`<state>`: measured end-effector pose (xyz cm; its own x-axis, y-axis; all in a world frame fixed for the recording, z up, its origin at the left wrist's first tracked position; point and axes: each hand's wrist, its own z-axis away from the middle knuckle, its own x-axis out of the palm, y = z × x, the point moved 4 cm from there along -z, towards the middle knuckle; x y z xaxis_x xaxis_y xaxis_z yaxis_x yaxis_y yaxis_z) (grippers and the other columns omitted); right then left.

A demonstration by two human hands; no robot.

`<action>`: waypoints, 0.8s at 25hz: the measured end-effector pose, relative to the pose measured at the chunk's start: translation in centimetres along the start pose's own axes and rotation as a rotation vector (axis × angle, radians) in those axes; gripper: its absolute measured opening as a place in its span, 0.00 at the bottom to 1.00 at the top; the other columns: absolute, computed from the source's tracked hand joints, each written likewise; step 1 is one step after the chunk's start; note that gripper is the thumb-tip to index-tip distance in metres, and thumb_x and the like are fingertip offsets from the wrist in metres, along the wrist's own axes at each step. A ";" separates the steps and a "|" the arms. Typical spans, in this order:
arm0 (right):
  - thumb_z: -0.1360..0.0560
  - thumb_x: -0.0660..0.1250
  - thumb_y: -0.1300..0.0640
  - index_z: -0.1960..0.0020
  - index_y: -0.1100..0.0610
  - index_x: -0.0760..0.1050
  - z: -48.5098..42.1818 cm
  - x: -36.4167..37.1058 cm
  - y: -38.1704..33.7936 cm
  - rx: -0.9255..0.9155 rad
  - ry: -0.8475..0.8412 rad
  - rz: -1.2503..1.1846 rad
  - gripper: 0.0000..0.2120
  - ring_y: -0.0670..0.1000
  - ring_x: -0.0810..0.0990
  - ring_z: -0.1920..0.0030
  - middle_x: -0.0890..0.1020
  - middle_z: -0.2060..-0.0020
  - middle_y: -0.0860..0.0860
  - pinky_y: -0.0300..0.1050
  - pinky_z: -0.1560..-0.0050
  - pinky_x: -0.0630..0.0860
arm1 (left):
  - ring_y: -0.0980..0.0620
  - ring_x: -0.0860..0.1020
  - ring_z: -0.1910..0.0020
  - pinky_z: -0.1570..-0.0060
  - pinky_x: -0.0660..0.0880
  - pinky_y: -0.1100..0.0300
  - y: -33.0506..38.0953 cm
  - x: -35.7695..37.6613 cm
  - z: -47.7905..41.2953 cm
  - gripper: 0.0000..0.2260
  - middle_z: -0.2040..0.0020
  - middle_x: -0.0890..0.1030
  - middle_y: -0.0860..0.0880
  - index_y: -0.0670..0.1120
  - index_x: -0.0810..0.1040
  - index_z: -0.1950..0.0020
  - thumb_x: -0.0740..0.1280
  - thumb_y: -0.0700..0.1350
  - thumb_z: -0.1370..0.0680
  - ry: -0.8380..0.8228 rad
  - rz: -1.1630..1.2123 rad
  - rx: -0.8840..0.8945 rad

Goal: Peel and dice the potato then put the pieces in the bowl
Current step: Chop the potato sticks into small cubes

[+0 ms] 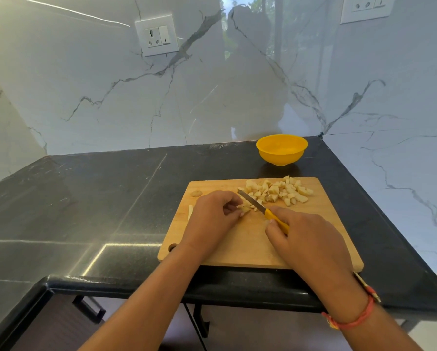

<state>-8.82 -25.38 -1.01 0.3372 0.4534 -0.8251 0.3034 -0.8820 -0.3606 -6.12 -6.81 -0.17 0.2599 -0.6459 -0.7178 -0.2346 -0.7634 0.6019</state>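
Note:
A wooden cutting board lies on the black counter. My left hand pinches a small strip of potato at the board's middle. My right hand grips the yellow handle of a knife, whose blade points up and left and touches the potato strip. A heap of diced potato pieces sits at the board's far right. The yellow bowl stands behind the board, near the wall; nothing shows inside it.
A round potato end and a pale strip lie at the board's left edge. The black counter stretches to the left. Marble walls with sockets close the back and right. The counter's front edge runs just below the board.

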 end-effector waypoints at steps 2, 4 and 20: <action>0.23 0.56 0.40 0.32 0.37 0.72 0.0 0.0 0.0 -0.007 0.003 0.004 0.20 0.41 0.73 0.70 0.75 0.70 0.39 0.36 0.71 0.74 | 0.61 0.79 0.54 0.50 0.78 0.68 0.1 0.2 -0.3 0.09 0.51 0.82 0.56 0.51 0.84 0.44 0.73 0.46 0.24 -0.001 -0.043 -0.011; 0.23 0.55 0.39 0.31 0.37 0.71 0.0 0.0 0.0 -0.010 -0.002 0.004 0.21 0.41 0.73 0.70 0.75 0.70 0.39 0.37 0.70 0.75 | 0.60 0.78 0.55 0.50 0.77 0.68 0.1 0.2 -0.4 0.07 0.52 0.82 0.56 0.51 0.85 0.46 0.73 0.47 0.24 0.021 -0.085 0.002; 0.22 0.55 0.41 0.31 0.39 0.71 0.3 0.5 -1.2 -0.039 -0.035 0.049 0.21 0.42 0.70 0.70 0.72 0.71 0.41 0.38 0.71 0.71 | 0.58 0.75 0.57 0.56 0.73 0.64 -0.9 0.8 0.0 0.07 0.57 0.80 0.54 0.51 0.86 0.48 0.70 0.50 0.23 0.112 -0.153 -0.005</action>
<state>-9.26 -24.12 -1.07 0.3211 0.4043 -0.8564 0.3223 -0.8970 -0.3026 -5.70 -6.65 -1.22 0.3948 -0.5194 -0.7578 -0.1796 -0.8526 0.4908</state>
